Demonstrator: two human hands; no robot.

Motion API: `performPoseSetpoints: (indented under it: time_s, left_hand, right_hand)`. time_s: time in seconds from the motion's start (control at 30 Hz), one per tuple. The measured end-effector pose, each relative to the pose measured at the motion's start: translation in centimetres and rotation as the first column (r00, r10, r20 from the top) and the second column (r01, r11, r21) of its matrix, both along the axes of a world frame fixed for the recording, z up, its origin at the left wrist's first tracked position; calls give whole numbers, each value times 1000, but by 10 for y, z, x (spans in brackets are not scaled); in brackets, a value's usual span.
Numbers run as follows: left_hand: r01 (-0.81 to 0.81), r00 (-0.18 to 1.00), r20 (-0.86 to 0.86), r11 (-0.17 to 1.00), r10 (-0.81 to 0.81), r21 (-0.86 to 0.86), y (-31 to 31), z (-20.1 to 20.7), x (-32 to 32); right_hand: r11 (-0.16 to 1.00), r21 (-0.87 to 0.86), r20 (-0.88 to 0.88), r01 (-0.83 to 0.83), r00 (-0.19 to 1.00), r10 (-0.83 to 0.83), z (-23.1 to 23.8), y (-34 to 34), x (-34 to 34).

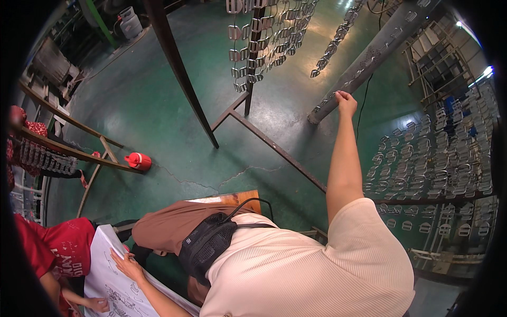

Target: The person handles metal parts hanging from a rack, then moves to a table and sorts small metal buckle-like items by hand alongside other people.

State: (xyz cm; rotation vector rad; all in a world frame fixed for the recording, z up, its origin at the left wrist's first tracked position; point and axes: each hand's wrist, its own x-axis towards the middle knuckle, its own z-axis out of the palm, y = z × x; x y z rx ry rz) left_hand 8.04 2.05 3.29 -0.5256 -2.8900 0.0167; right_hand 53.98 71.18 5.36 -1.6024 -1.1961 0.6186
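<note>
My right hand [346, 99] is stretched far forward, its fingers closed around a long grey metal bar [369, 58] that slants up to the right and has small hooks along it. My left hand [127, 264] lies flat, fingers spread, on a white sheet with line drawings [108, 280] at the lower left. A black pouch on a strap [208, 243] hangs in front of my cream shirt.
Racks of several small metal buckles hang at the top centre [264, 47] and at the right [438, 158]. A person in red [63, 245] sits by the sheet, one hand [97, 304] on it. A red jug [138, 160] stands on the green floor beside slanted metal frame bars [185, 79].
</note>
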Motion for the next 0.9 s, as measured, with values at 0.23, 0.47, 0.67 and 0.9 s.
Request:
performPoseSetpoints:
  time_s: [0.23, 0.47, 0.67, 0.9]
  left_hand:
    - [-2, 1000, -3, 1000, 2, 10, 5, 2, 4]
    - [-15, 1000, 9, 1000, 15, -2, 3, 0, 2]
    - [-31, 999, 8, 999, 31, 6, 0, -6, -1]
    - [-45, 999, 28, 999, 44, 22, 2, -4, -1]
  right_hand:
    - [994, 74, 54, 83, 995, -87, -4, -7, 2]
    - [983, 145, 24, 114, 993, -119, -15, -11, 10]
    - [976, 142, 130, 164, 975, -182, 2, -27, 7]
    - [969, 167, 188, 180, 959, -210, 18, -49, -4]
